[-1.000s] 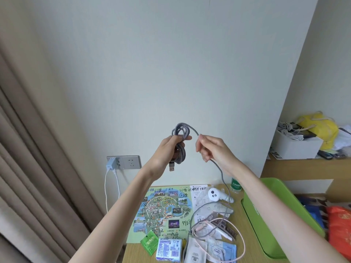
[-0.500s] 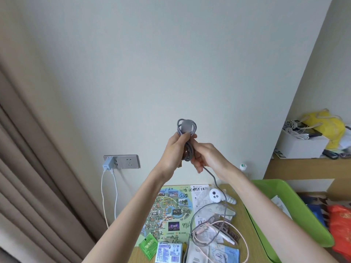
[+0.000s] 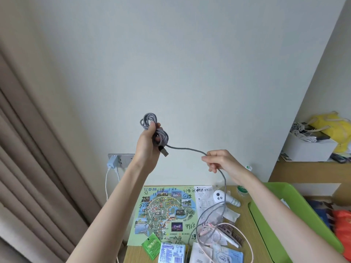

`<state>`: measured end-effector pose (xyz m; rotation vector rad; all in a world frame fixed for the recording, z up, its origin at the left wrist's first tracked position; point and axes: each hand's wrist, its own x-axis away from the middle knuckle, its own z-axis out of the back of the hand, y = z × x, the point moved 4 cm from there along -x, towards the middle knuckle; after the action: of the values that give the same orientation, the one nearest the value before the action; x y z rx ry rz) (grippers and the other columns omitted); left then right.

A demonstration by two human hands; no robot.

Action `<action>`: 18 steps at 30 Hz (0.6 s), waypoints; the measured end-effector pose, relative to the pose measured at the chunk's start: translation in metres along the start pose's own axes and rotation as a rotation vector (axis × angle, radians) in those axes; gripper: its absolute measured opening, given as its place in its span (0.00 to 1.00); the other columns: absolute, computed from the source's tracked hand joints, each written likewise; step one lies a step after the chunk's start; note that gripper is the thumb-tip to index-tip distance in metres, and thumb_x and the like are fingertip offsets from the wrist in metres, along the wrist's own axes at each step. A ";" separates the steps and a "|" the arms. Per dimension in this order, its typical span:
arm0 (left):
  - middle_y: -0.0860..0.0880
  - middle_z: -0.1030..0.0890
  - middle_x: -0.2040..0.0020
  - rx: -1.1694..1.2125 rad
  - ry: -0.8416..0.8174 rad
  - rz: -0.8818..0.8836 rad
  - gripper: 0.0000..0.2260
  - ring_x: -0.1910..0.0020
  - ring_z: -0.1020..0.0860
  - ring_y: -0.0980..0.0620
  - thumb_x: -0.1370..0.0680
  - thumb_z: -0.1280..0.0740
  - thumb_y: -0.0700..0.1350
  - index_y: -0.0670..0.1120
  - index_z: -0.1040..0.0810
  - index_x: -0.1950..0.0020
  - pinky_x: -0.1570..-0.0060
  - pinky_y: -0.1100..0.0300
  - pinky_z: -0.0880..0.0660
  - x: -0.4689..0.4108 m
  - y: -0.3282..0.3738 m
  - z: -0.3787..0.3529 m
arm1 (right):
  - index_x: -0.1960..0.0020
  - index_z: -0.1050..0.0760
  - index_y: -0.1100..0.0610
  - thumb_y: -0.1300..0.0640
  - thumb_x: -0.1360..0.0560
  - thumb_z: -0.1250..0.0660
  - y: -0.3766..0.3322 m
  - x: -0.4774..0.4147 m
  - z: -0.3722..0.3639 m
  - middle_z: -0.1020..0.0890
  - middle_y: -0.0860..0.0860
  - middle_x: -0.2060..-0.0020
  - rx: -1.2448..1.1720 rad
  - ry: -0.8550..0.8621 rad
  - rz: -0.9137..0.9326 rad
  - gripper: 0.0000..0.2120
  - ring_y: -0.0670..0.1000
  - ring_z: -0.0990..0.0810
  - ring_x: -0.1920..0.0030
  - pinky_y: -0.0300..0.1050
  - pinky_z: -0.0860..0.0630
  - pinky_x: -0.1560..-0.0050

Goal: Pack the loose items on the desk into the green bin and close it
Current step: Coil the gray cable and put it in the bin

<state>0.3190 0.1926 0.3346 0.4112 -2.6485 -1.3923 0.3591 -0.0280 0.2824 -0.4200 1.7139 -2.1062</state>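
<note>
Since half a second ago the right hand (image 3: 218, 160) has swung away from the left hand (image 3: 147, 143), drawing out a stretch of grey cable (image 3: 187, 149) between them. Left hand, raised before the wall, is clenched round the cable's coiled loops, the plug dangling just beneath its fingers. Right hand pinches the loose run, which drops from it to the surface (image 3: 245, 224) and curls among the clutter there. Below lie a map (image 3: 161, 211), a white gadget (image 3: 220, 197), a pink cord (image 3: 245, 234) and packets. Green bin (image 3: 311, 221) stands open at the right, beside the surface.
</note>
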 end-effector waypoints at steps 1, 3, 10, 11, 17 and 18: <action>0.53 0.31 0.69 -0.022 0.002 -0.015 0.12 0.77 0.34 0.59 0.16 0.42 0.49 0.46 0.25 0.54 0.71 0.65 0.36 -0.001 0.002 0.004 | 0.67 0.25 0.58 0.61 0.25 0.32 0.000 -0.001 0.002 0.28 0.52 0.74 -0.001 0.015 0.007 0.13 0.48 0.30 0.72 0.46 0.29 0.57; 0.54 0.36 0.73 -0.170 0.003 -0.071 0.12 0.78 0.38 0.59 0.16 0.43 0.51 0.46 0.25 0.52 0.76 0.66 0.37 -0.003 0.003 0.011 | 0.65 0.22 0.59 0.62 0.24 0.33 -0.004 -0.001 0.006 0.26 0.50 0.73 0.005 0.040 0.041 0.10 0.48 0.29 0.71 0.45 0.29 0.56; 0.54 0.27 0.62 -0.812 -0.084 -0.184 0.11 0.66 0.30 0.60 0.17 0.42 0.50 0.47 0.24 0.41 0.69 0.69 0.35 0.005 -0.012 0.010 | 0.54 0.19 0.64 0.62 0.21 0.35 -0.053 0.003 -0.002 0.29 0.43 0.75 0.108 0.056 0.299 0.08 0.42 0.35 0.73 0.31 0.39 0.72; 0.56 0.25 0.61 -0.850 -0.133 -0.187 0.11 0.65 0.28 0.64 0.17 0.42 0.48 0.46 0.25 0.40 0.67 0.70 0.33 0.009 -0.015 0.005 | 0.54 0.20 0.66 0.63 0.21 0.35 -0.059 0.004 -0.004 0.28 0.42 0.76 0.141 0.060 0.333 0.08 0.41 0.34 0.73 0.29 0.38 0.71; 0.64 0.24 0.57 -0.888 -0.443 -0.073 0.10 0.64 0.38 0.76 0.16 0.45 0.51 0.49 0.28 0.47 0.46 0.58 0.32 0.035 -0.031 -0.028 | 0.53 0.20 0.64 0.62 0.20 0.37 -0.082 0.004 -0.008 0.28 0.50 0.72 0.225 0.075 0.388 0.09 0.49 0.35 0.71 0.37 0.39 0.71; 0.56 0.19 0.72 -0.902 -0.476 -0.067 0.10 0.75 0.30 0.69 0.16 0.44 0.52 0.48 0.28 0.47 0.53 0.64 0.25 0.036 -0.033 -0.031 | 0.53 0.20 0.64 0.62 0.20 0.37 -0.083 0.004 -0.008 0.27 0.50 0.72 0.229 0.070 0.385 0.08 0.50 0.35 0.70 0.39 0.38 0.70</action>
<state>0.2973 0.1400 0.3243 0.0529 -1.9331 -2.7321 0.3427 -0.0088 0.3621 0.0499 1.4287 -2.0136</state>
